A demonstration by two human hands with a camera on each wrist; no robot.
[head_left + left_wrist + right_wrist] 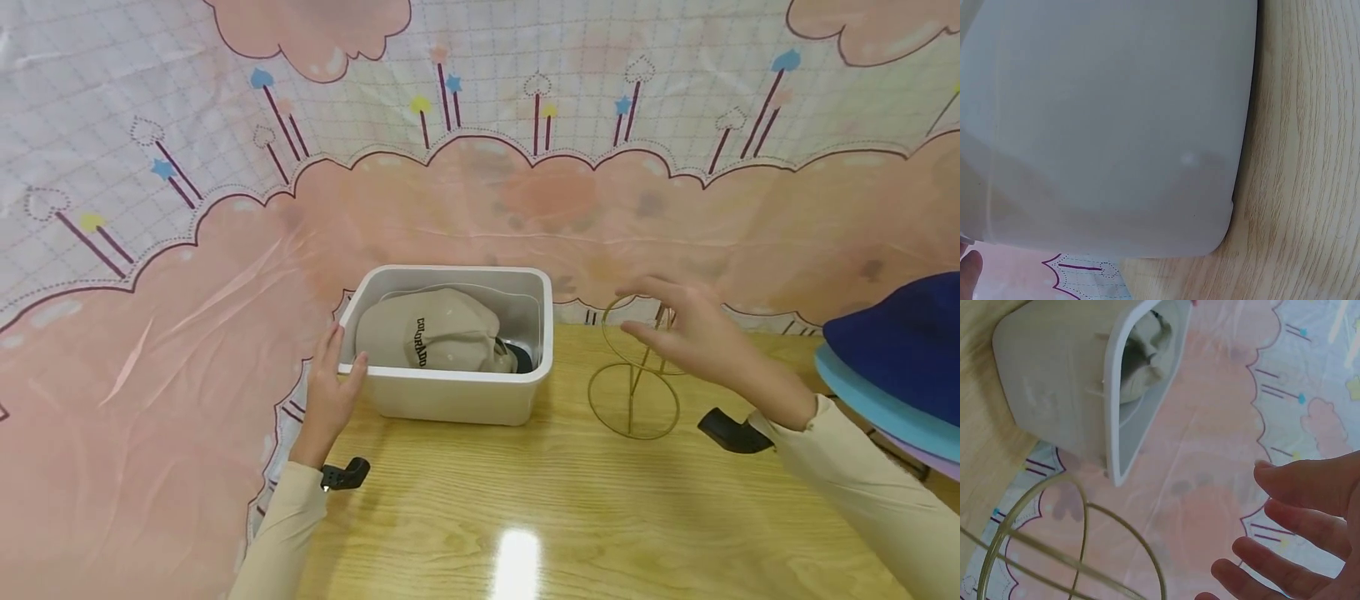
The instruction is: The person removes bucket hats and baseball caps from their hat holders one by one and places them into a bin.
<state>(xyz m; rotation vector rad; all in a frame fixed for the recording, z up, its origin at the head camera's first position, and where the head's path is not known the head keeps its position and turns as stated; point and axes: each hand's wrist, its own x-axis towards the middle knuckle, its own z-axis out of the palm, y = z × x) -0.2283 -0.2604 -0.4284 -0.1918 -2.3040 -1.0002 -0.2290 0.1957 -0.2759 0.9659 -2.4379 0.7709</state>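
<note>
A white plastic bin (450, 396) stands on the wooden table, and a beige cap (457, 329) with dark "COLORADO" lettering lies inside it. My left hand (330, 396) touches the bin's front left corner at the rim, its fingers fairly straight. In the left wrist view the bin's wall (1110, 125) fills most of the picture, with only fingertips showing at the lower left. To the bin's right is a gold wire stand (633, 400) with round hoops. My right hand (693, 333) is spread in the air above and behind that stand, holding nothing.
Stacked hats, navy (907, 346) over light blue and lavender, are at the right edge beyond my right forearm. A pink and white patterned cloth (480, 200) hangs behind the table (450, 500) and along its left side.
</note>
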